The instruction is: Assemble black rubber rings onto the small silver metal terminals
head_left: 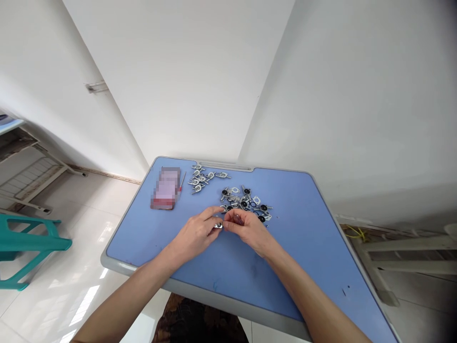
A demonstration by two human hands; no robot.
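My left hand [200,231] is closed around a small silver metal fitting [218,225] above the blue desk [171,252]. The fingertips of my right hand [250,231] are pinched together at the right side of this fitting; whether they hold a separate small piece is hidden. Just beyond my hands lies a loose pile of metal fittings [246,191] with black round parts, flat oval plates [256,200] and dark rings. Farther left sits a second group of silver fittings [197,188] without visible black parts.
A blurred rectangular object [167,186] lies at the desk's left, with a red-handled screwdriver [181,185] beside it. White walls [185,85] rise behind the desk. A green plastic stool [39,245] stands on the floor at the left, and a pale frame [410,252] at the right.
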